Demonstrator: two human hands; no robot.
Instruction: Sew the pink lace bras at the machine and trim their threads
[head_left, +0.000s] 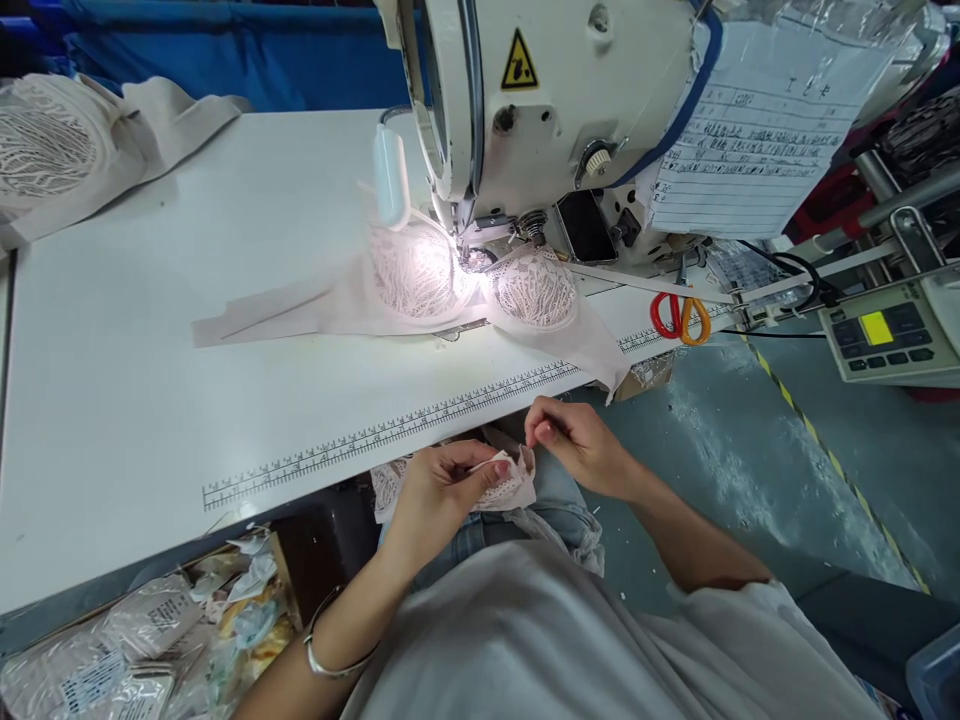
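Observation:
In my lap, just below the table edge, my left hand pinches a pale pink lace bra piece between thumb and fingers. My right hand is close beside the piece's right edge, fingers curled and thumb pressed in. Whether anything thin is in that pinch cannot be made out. On the table, a pale pink bra with lace cups lies under the needle area of the sewing machine, lit by its lamp. One wing of the bra stretches left, and the other hangs over the front edge.
Red-and-orange-handled scissors lie right of the bra. A ruler strip runs along the white table's front. Another bra lies at far left. Below are bagged pieces; a control panel stands right.

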